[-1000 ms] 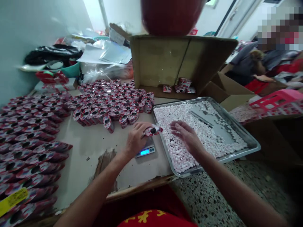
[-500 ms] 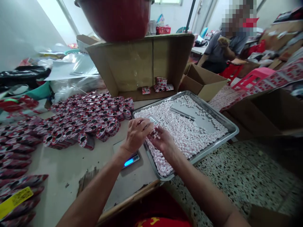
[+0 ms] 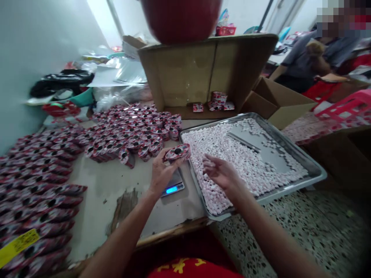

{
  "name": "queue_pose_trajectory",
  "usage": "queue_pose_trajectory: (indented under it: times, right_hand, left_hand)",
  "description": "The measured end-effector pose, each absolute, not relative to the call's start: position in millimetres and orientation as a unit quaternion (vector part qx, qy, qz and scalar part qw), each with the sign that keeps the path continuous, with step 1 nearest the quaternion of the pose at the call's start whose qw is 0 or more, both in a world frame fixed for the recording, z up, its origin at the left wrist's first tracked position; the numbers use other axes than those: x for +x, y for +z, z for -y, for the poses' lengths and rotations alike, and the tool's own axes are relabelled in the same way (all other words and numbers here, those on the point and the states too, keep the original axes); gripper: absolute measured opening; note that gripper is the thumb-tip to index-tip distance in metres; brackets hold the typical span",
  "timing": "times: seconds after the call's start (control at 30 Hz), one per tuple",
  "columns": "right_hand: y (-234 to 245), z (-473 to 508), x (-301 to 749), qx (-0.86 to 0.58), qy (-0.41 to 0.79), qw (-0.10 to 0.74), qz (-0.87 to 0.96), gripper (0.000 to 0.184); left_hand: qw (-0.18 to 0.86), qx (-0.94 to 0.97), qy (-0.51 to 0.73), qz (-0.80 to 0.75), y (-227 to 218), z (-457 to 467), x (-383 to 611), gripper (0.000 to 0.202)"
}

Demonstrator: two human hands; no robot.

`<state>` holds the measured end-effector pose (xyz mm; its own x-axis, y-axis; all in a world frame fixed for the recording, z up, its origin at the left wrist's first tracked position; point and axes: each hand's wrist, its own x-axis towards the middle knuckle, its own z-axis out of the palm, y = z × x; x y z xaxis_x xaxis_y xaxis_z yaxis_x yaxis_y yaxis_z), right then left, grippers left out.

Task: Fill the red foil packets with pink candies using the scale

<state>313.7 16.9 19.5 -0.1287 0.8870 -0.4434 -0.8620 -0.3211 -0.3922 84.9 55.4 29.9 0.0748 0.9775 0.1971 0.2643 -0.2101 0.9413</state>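
Note:
My left hand (image 3: 165,170) is closed around a red-and-white printed pouch (image 3: 183,150), its dark oval opening facing up, above a small digital scale (image 3: 177,178) with a lit blue display. Over the left part of a metal tray (image 3: 311,175) hovers my right hand (image 3: 222,173), its fingers curled together. Pale spots show at its fingertips, but blur hides whether these are pieces from the tray. Small whitish-pink pieces (image 3: 246,170) cover much of the tray. Rows of similar pouches (image 3: 127,133) stand upright to the left of the hands.
A cardboard box (image 3: 185,77) on its side behind the tray holds several packets (image 3: 218,101), with a dark red tub (image 3: 181,19) on top. A metal strip (image 3: 245,142) lies in the tray. Another person (image 3: 307,58) sits at the back right beside an open carton (image 3: 278,100).
My hands have moved apart: the left has turned the pouch so its opening shows, over the scale, and the right has drawn away to the right. The camera view has swung left.

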Motion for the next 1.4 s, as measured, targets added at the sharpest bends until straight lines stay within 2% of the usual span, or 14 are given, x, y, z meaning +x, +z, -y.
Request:
queue_pose_trajectory:
  times: [0.07,0.17,0.33,0.5,0.63,0.77,0.9,1.03,1.2,1.3,1.4]
  right_hand:
    - [25,-13,324,-0.378,0.738,0.557,0.056,0.014]
    - [34,-12,342,-0.479,0.654,0.563,0.162,0.007]
    - [50,-21,360,-0.517,0.578,0.540,0.326,0.021]
    - [50,-27,367,-0.582,0.441,0.493,0.474,0.019]
    - [51,-27,370,-0.612,0.349,0.440,0.556,0.022]
    - [59,-30,355,-0.623,0.380,0.456,0.509,0.035]
    - [69,-36,318,-0.618,0.412,0.458,0.488,0.040]
    - [82,-39,282,-0.579,0.499,0.376,0.524,0.042]
    - [101,-44,257,-0.538,0.554,0.276,0.572,0.034]
    - [108,-51,248,-0.526,0.563,0.209,0.602,0.027]
    - [111,-57,240,-0.525,0.531,0.176,0.642,0.019]
  left_hand:
    - [0.389,0.609,0.457,-0.519,27,-42,54,0.044]
    - [0.378,0.606,0.434,-0.549,12,-26,21,0.045]
    - [0.364,0.614,0.412,-0.567,-14,-16,11,0.046]
    - [0.312,0.619,0.441,-0.570,-2,-9,-9,0.056]
    - [0.338,0.546,0.480,-0.598,10,-1,-51,0.048]
    - [0.306,0.454,0.539,-0.641,17,11,-78,0.043]
    - [0.280,0.461,0.555,-0.633,29,21,-80,0.041]
    - [0.292,0.472,0.559,-0.616,41,26,-78,0.039]
    - [0.304,0.465,0.578,-0.598,53,29,-79,0.036]
    - [0.315,0.461,0.580,-0.593,55,29,-78,0.035]
    - [0.326,0.474,0.567,-0.590,53,28,-77,0.036]
